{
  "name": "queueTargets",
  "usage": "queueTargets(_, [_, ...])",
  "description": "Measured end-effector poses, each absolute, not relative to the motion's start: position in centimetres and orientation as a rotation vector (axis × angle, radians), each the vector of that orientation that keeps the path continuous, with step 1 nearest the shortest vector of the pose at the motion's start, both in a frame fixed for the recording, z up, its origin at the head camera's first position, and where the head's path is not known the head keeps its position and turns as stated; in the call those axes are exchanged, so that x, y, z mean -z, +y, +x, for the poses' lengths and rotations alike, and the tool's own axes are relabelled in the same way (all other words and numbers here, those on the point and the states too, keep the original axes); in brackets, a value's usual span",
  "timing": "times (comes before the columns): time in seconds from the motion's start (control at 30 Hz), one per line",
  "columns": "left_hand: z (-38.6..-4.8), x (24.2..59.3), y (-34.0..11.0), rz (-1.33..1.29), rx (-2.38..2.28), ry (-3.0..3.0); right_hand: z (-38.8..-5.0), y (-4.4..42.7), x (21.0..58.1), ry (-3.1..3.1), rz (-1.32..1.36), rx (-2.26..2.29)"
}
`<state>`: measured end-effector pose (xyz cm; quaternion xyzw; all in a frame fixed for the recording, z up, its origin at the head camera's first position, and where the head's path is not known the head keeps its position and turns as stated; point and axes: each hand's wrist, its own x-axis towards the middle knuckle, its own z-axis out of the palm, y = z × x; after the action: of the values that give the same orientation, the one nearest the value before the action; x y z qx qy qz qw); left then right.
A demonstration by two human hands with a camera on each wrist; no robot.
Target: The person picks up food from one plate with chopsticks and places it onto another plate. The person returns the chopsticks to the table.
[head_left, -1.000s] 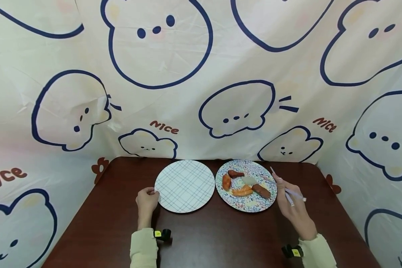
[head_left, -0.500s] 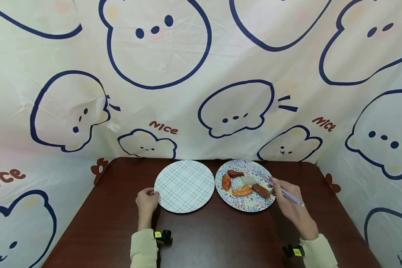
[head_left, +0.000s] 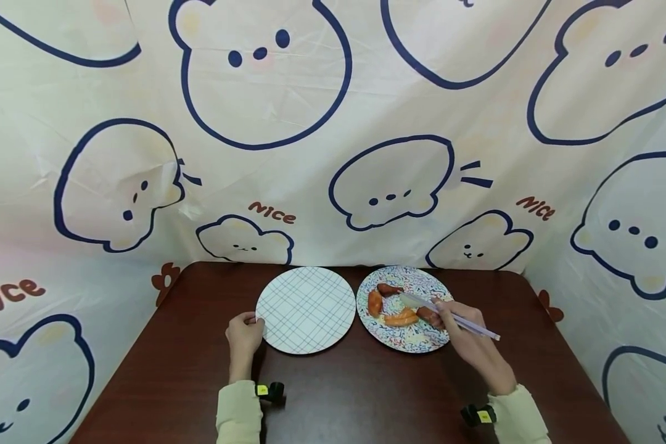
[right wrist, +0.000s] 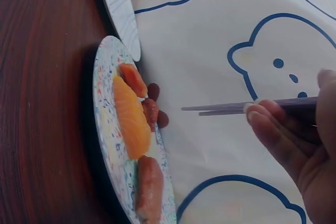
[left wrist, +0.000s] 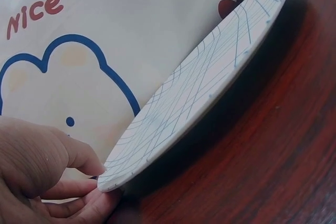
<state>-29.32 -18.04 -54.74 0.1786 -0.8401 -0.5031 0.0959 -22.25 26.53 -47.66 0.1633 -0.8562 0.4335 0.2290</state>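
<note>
The left hand [head_left: 245, 337] pinches the left rim of a white plate with a blue grid [head_left: 305, 310], thumb on top in the left wrist view [left wrist: 50, 169]. In the right hand [head_left: 470, 336] is a pair of pale purple chopsticks [head_left: 466, 322], their tips over a speckled plate [head_left: 407, 340]. That plate bears an orange piece [head_left: 401, 317], a reddish-orange piece [head_left: 374, 303], a small drumstick-shaped piece [head_left: 389, 289], a brown sausage-like piece [head_left: 428, 316] and a pale piece largely behind the chopsticks. Between the chopsticks, seen in the right wrist view [right wrist: 226, 109], nothing is held.
Both plates stand side by side near the back edge of a dark brown table [head_left: 333, 394]. Behind and beside the table hangs a pale cloth [head_left: 311, 185] with blue bear outlines.
The right hand has moved left, bringing the chopsticks from the speckled plate's right edge to over its food, their tips now close together. The left hand has stayed on its plate.
</note>
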Motion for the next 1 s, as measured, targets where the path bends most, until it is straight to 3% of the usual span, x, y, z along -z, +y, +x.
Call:
queueTargets(0.47, [-29.0,54.8,-18.0,0.523,1.505,-2.503,-24.2,24.2,49.8,-2.508,0.384,-1.379])
queueTargets(0.73, [-29.2,54.9,-18.1,0.515,1.495,-2.489,-25.1,23.0,49.9,-2.516,0.023,-1.535])
queueTargets(1.0, [-29.0,54.8,-18.1,0.508,1.52,-2.503,-26.1,21.8,50.4,-2.543,0.056,-1.524])
